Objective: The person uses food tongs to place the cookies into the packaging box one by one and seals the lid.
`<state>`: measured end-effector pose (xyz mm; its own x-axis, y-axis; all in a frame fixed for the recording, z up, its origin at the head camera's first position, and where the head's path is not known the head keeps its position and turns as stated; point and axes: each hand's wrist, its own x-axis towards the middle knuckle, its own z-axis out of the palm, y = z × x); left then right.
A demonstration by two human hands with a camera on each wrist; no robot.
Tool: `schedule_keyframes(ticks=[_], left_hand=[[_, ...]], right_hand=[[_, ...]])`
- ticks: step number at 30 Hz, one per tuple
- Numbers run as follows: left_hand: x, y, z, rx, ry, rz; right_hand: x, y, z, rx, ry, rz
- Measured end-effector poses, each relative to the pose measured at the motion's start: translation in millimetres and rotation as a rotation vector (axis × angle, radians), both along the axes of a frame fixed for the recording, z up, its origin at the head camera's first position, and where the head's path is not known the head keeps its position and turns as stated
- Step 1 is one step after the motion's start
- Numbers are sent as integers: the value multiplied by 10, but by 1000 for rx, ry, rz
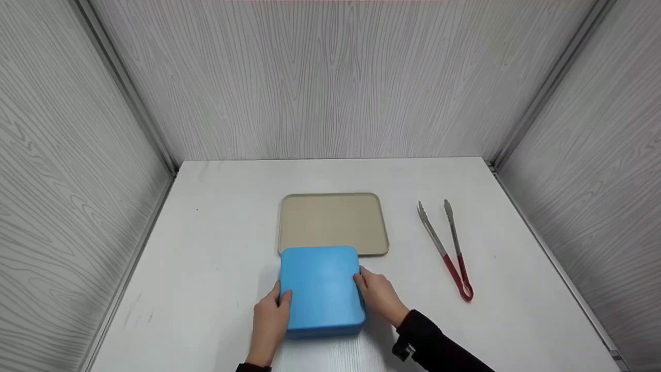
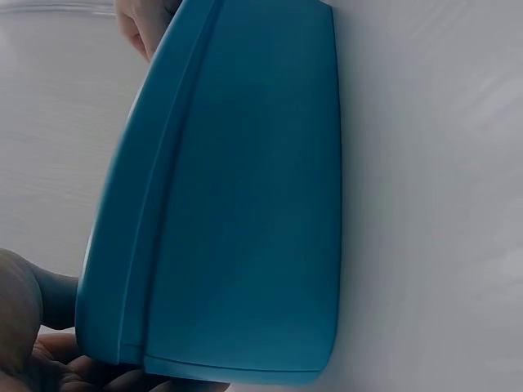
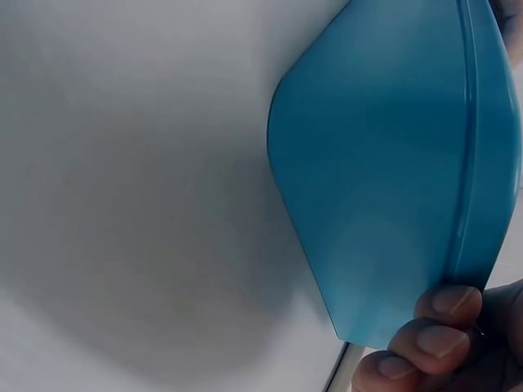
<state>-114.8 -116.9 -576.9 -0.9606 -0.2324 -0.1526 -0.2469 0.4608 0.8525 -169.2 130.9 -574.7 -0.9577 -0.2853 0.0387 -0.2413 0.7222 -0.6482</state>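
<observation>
A blue lidded box [image 1: 323, 289] is held between both hands near the front of the table, its far edge overlapping the near rim of a beige tray [image 1: 333, 219] in the head view. My left hand [image 1: 271, 315] grips the box's left side, thumb on the top edge. On the opposite side my right hand [image 1: 381, 294] grips it, with fingertips [image 3: 441, 341] against the side wall under the lid's rim. Both wrist views show the box's side wall and the seam of its lid. What the box contains is hidden.
To the right of the tray lie metal tongs [image 1: 454, 248] with red handles, spread apart. The white table [image 1: 206, 248] is enclosed by grey wood-grain panels [image 1: 330, 82] at the back, left and right.
</observation>
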Motion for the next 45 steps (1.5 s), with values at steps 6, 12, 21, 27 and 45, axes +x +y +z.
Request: schedule_keyframes(ticks=[6,12,21,27,45], left_hand=[[-48,15,-9,-3,-31,12],[-77,51,-14,-19,-23,12],[-125,124,-4,-60,30,0],[-193,126,-11,-76,50,-1],[-255,102,11,-317,283,-246]], right_hand=[[-28,12,-3,-14,1,-4],[-54,34,-3,-27,-12,-23],[-99,97,-10,-36,-37,-59],[-133,130,-2,-43,-58,-73],[-119,151,21,232,327,53]])
